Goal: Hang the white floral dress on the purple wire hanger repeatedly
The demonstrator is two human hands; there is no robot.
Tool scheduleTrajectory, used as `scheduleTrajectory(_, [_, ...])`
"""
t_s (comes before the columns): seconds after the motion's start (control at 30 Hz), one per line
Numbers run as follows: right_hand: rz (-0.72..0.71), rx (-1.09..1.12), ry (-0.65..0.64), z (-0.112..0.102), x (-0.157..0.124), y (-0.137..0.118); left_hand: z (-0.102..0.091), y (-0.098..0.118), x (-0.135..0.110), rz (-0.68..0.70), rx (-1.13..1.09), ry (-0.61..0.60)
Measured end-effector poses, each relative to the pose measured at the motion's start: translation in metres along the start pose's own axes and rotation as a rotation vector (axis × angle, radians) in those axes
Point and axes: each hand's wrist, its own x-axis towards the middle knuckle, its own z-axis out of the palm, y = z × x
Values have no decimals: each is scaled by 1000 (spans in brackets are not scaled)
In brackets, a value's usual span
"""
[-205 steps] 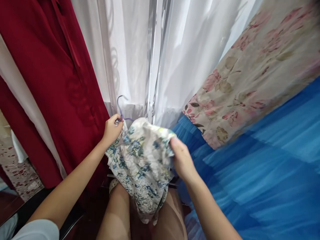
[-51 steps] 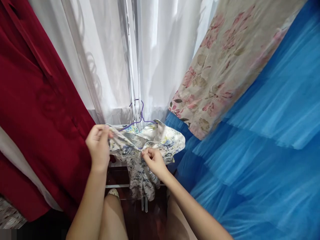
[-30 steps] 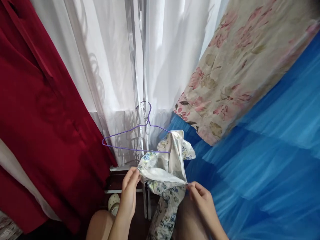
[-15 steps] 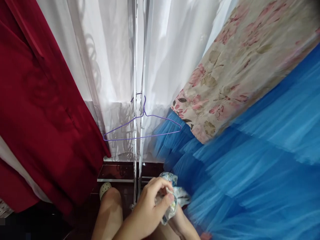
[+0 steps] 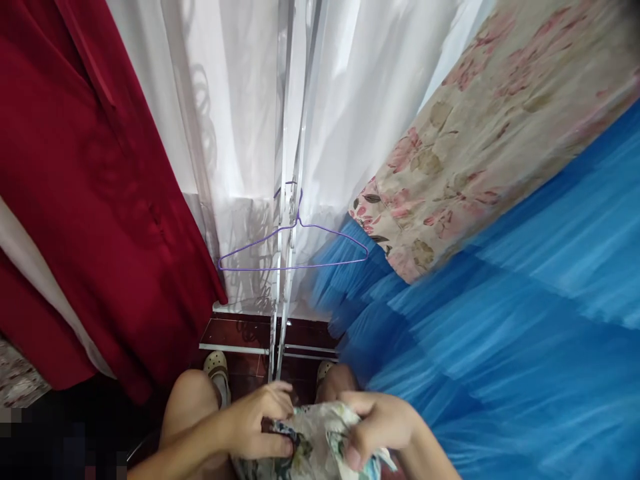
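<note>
A pale floral cloth [image 5: 313,443], patterned in green, blue and dark tones, stretches low in the view between my two hands. My left hand [image 5: 260,423] grips its left side, with the thumb pressed on a dark patterned fold. On the right side, my right hand [image 5: 383,423] holds the fabric, thumb on top. The cloth's lower part runs out of view at the bottom. Beyond my hands, a thin purple hanger [image 5: 295,267] hangs at the white metal rack [image 5: 285,307] with no garment on it.
Dark red fabric [image 5: 140,267] hangs at left. A white curtain [image 5: 240,133] covers the back. A beige floral garment [image 5: 425,173] and a blue tulle dress [image 5: 475,347] hang at right. My bent knees and clog shoes [image 5: 216,363] are below, over a dark red tiled floor [image 5: 235,333].
My hands were close together around the bunched cloth. They have moved apart and lower, and the cloth is spread wider between them. The view has shifted slightly.
</note>
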Motion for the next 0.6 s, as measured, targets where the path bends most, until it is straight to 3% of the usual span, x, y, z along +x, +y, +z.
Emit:
scheduleTrajectory(0.07, [59, -319, -84, -3, -7, -16, -30, 4, -5, 21, 204, -16])
scheduleTrajectory(0.13, [85, -485, -71, -2, -9, -31, -62, 4, -10, -25, 400, -26])
scheduleTrajectory(0.23, [2, -542, -64, 3, -11, -52, -102, -4, -20, -139, 647, -41])
scheduleTrajectory(0.33, [-75, -577, -67, 7, -19, -72, -131, -12, -32, -232, 801, -45])
scheduleTrajectory(0.47, [-57, -636, 193, -3, -25, -89, -167, -7, -50, -238, 813, 70])
scheduleTrajectory(0.6, [-212, -665, 559, -35, -2, -95, -216, -9, -61, -311, 861, 286])
